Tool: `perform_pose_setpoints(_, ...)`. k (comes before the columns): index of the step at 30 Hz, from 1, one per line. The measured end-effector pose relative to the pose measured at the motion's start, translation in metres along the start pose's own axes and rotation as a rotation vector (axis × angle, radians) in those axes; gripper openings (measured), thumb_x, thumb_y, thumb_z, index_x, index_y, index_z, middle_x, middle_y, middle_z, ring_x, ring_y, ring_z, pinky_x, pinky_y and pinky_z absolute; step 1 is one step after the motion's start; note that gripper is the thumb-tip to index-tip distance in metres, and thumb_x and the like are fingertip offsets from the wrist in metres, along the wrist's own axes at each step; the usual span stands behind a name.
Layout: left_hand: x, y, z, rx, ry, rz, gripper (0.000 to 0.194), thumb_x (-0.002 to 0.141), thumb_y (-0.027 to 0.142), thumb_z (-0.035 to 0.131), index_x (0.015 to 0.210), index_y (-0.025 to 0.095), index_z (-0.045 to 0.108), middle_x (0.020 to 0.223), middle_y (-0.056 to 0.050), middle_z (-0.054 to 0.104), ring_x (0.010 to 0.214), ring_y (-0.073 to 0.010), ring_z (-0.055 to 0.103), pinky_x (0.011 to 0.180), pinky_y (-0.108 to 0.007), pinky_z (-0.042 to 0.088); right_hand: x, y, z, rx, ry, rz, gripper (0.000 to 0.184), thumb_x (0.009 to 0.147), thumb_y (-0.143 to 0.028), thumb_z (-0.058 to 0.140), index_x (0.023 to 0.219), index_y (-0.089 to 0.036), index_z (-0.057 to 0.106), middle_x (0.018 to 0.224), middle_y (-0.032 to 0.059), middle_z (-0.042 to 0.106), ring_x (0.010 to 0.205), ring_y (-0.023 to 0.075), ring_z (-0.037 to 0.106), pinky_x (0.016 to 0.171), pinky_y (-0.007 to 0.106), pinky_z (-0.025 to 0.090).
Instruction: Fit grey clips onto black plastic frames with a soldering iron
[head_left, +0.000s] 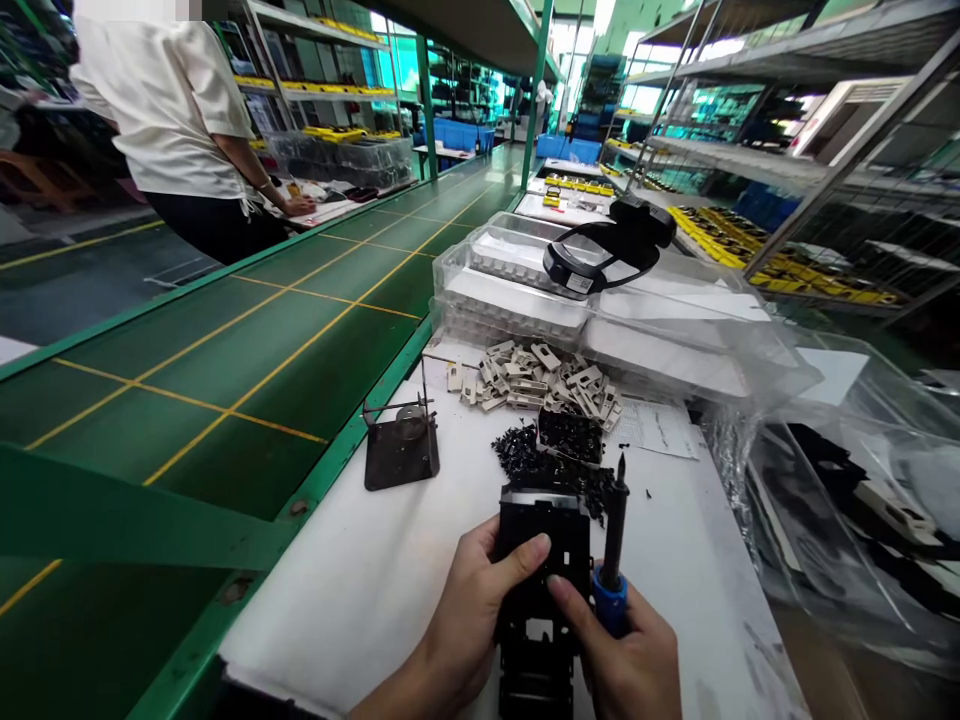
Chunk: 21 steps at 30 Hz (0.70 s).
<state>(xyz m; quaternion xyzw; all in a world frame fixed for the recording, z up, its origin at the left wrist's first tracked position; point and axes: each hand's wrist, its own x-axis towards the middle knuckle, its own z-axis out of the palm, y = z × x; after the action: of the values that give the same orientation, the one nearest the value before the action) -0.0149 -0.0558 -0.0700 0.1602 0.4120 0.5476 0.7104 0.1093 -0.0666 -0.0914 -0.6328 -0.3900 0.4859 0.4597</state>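
My left hand (480,590) grips the left side of a black plastic housing (544,520), its thumb lying across the front. On the opposite side, my right hand (637,650) presses its thumb on the same housing. That hand also holds a soldering iron (616,530) by its blue handle, with the pointed tip upward. The housing is upright and has small cut-outs; its back and most of my fingers are hidden. Just beyond it, small black parts (517,455) lie loose and in a little box (570,438). Behind these is a heap of beige plastic pieces (540,378).
A dark metal stand (402,450) is at the worktop's left. Clear plastic trays (517,300) stand at the back, with a black headset (600,250) on top. A green conveyor (300,340) runs along the left; beyond it is a person (172,110). Shelving (795,160) fills the right.
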Motion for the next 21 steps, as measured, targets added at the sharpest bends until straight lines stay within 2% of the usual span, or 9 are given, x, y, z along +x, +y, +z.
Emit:
perform_pose_setpoints(3,-0.001,0.002,-0.005,0.07,-0.038,0.04,0.029,0.083,0.032,0.072,0.104,0.012,0.07,0.094,-0.01,0.073,0.078,-0.0186,0.065,0.072,-0.029,0.051,-0.001,-0.002,0.0,-0.021,0.011,0.04,0.046,0.063,-0.056,0.08,0.083,-0.015,0.074,0.077,0.0074,0.076,0.071,0.0261,0.07,0.065,0.032,0.056)
perform_pose_setpoints(9,-0.002,0.0,0.0,0.151,0.006,0.136,0.031,0.084,0.038,0.07,0.099,0.012,0.069,0.087,-0.007,0.071,0.076,-0.017,0.06,0.069,-0.027,0.049,-0.006,-0.002,0.002,-0.066,0.099,-0.054,0.041,0.064,-0.052,0.08,0.081,-0.017,0.072,0.075,0.0052,0.074,0.066,0.0208,0.066,0.059,0.027,0.052)
perform_pose_setpoints(16,-0.008,0.007,-0.001,0.253,0.049,0.187,0.031,0.084,0.04,0.069,0.094,0.011,0.067,0.081,-0.005,0.069,0.075,-0.0163,0.057,0.068,-0.025,0.048,-0.008,-0.003,0.007,-0.028,0.024,-0.08,0.035,0.067,-0.05,0.078,0.079,-0.018,0.07,0.087,0.007,0.075,0.081,0.0247,0.067,0.063,0.028,0.053)
perform_pose_setpoints(21,-0.005,0.013,-0.013,0.289,0.019,0.159,0.03,0.084,0.039,0.069,0.095,0.011,0.066,0.085,-0.006,0.07,0.078,-0.0172,0.059,0.07,-0.026,0.048,-0.009,-0.004,0.014,0.056,-0.067,0.048,0.038,0.068,-0.05,0.078,0.086,-0.018,0.071,0.085,0.0051,0.075,0.077,0.0222,0.067,0.07,0.028,0.054)
